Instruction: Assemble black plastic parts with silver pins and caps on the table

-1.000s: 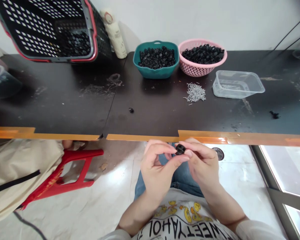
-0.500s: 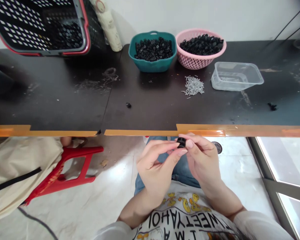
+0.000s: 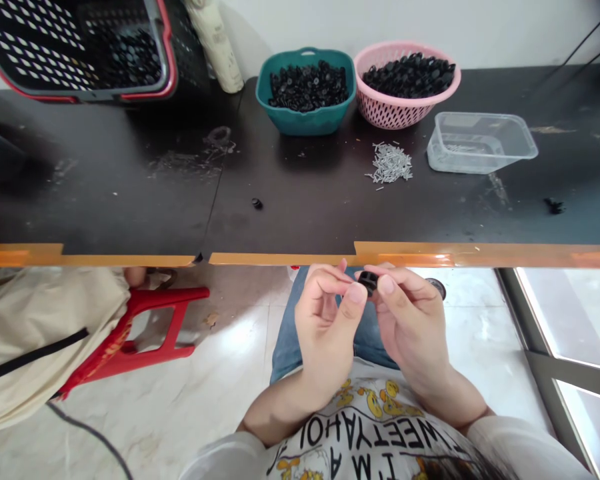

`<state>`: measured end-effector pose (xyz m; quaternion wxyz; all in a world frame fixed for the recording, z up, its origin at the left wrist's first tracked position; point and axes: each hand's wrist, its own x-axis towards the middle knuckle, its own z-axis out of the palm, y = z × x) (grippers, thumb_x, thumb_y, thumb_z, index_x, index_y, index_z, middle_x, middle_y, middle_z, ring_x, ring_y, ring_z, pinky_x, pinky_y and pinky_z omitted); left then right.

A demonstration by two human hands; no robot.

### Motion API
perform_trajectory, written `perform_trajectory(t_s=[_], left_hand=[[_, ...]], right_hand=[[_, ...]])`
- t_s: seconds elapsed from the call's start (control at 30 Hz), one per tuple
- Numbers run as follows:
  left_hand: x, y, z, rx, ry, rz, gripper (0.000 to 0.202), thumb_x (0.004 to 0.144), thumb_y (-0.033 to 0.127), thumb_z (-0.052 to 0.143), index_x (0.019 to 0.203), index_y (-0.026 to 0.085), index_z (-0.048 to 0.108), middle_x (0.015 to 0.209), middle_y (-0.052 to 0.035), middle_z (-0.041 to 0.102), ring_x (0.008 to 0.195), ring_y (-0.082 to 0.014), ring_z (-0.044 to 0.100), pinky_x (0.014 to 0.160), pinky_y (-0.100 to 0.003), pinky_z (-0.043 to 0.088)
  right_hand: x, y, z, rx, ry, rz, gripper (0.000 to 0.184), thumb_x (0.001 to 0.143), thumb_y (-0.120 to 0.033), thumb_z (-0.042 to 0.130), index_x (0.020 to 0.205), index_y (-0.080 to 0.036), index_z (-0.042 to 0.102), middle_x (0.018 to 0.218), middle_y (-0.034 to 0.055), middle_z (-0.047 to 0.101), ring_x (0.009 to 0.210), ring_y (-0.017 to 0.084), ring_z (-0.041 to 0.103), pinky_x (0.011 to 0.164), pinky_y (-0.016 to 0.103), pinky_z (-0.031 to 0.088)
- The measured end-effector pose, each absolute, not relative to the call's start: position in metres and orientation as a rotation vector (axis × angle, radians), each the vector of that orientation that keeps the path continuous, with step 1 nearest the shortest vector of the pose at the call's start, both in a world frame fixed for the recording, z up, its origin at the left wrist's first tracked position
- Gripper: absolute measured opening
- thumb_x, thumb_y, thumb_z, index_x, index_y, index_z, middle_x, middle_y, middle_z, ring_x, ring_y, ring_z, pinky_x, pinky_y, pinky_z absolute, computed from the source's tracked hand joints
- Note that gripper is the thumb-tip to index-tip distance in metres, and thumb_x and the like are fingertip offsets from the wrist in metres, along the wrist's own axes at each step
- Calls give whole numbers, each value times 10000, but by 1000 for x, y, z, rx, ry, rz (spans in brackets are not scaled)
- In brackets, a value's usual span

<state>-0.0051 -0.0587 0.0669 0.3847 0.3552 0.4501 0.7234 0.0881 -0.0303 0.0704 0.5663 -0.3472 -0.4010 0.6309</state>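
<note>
Just below the table's orange front edge (image 3: 280,257), both my hands pinch one small black plastic part (image 3: 367,281). My left hand (image 3: 327,320) has its fingers curled, thumb and forefinger pressed to the part's left side. My right hand (image 3: 410,320) grips it from the right with thumb and fingertips. Most of the part is hidden by my fingers. My jeans and a printed white shirt lie beneath the hands.
On the dark table stand a teal tub (image 3: 305,120) and a pink basket (image 3: 380,110), both full of black parts, a pile of small metal pins (image 3: 391,164), a clear plastic box (image 3: 480,141), a perforated crate (image 3: 75,47) and stray black parts (image 3: 256,203). A red stool (image 3: 145,333) stands at left.
My hands have kept hold of the black part and shifted slightly. My left fingers have curled in tighter. The view has tilted a little, so the table sits higher in the picture.
</note>
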Motion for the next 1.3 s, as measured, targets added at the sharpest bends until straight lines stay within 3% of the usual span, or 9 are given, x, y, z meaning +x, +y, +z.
perform_trajectory(t_s=[0.1, 0.2, 0.27, 0.33, 0.5, 0.67, 0.93, 1.2, 1.3], left_hand=[[0, -59, 64, 929, 1136, 1852, 176, 960, 355, 667, 849, 234, 607, 940, -18, 558, 941, -143, 602, 1078, -397, 507], [7, -58, 59, 949, 1135, 1928, 72, 994, 334, 608, 1015, 265, 603, 1169, -38, 560, 1142, -170, 595, 1103, -397, 493], [10, -59, 57, 1029, 1119, 1930, 225, 1028, 376, 529, 1234, 293, 563, 1398, -74, 515, 1251, -212, 580, 1072, -413, 523], [12, -60, 56, 1134, 1100, 1849, 373, 1064, 425, 405, 1394, 281, 501, 1484, -115, 516, 1281, -246, 588, 1058, -440, 541], [12, -64, 54, 1217, 1173, 1787, 444, 1080, 429, 311, 1450, 280, 508, 1400, -77, 638, 1275, -256, 614, 1102, -506, 521], [13, -67, 54, 1231, 1230, 1826, 437, 1063, 478, 340, 1432, 330, 523, 1364, -56, 661, 1231, -251, 643, 1109, -505, 519], [11, -67, 57, 1335, 1237, 1809, 406, 1078, 388, 336, 1433, 271, 492, 1354, -90, 664, 1211, -259, 643, 1068, -522, 533], [11, -72, 62, 1282, 1231, 1787, 368, 1078, 303, 344, 1406, 239, 497, 1285, -105, 653, 1176, -221, 642, 1010, -432, 577], [12, -74, 63, 1236, 1181, 1802, 348, 1078, 354, 355, 1375, 268, 514, 1225, -98, 665, 1144, -219, 657, 980, -420, 593]], right_hand=[[88, -31, 70, -828, -927, 1498, 61, 865, -379, 800, 897, -330, 820, 830, 6, 765, 761, 185, 730, 727, 355, 651], [87, -34, 70, -825, -937, 1515, 54, 882, -362, 789, 917, -337, 822, 840, 0, 760, 768, 158, 712, 730, 303, 634], [86, -37, 70, -829, -933, 1519, 57, 889, -357, 784, 925, -335, 823, 855, -5, 762, 794, 144, 708, 740, 268, 621], [85, -40, 71, -843, -921, 1522, 62, 890, -366, 781, 914, -325, 821, 891, -1, 775, 833, 151, 716, 768, 273, 620], [82, -44, 75, -889, -858, 1615, 122, 880, -420, 774, 865, -301, 796, 893, 13, 787, 835, 191, 736, 784, 343, 636], [84, -46, 79, -878, -819, 1733, 157, 893, -431, 759, 819, -293, 769, 862, -5, 783, 755, 166, 735, 702, 293, 636], [85, -48, 81, -871, -744, 1801, 112, 895, -417, 763, 844, -319, 779, 837, -27, 774, 674, 141, 720, 598, 244, 613], [84, -49, 82, -899, -773, 1761, 169, 870, -430, 780, 787, -285, 756, 744, -14, 738, 605, 147, 681, 555, 253, 596], [84, -51, 81, -892, -840, 1705, 190, 880, -433, 771, 772, -279, 750, 793, -7, 748, 687, 161, 708, 630, 275, 622]])
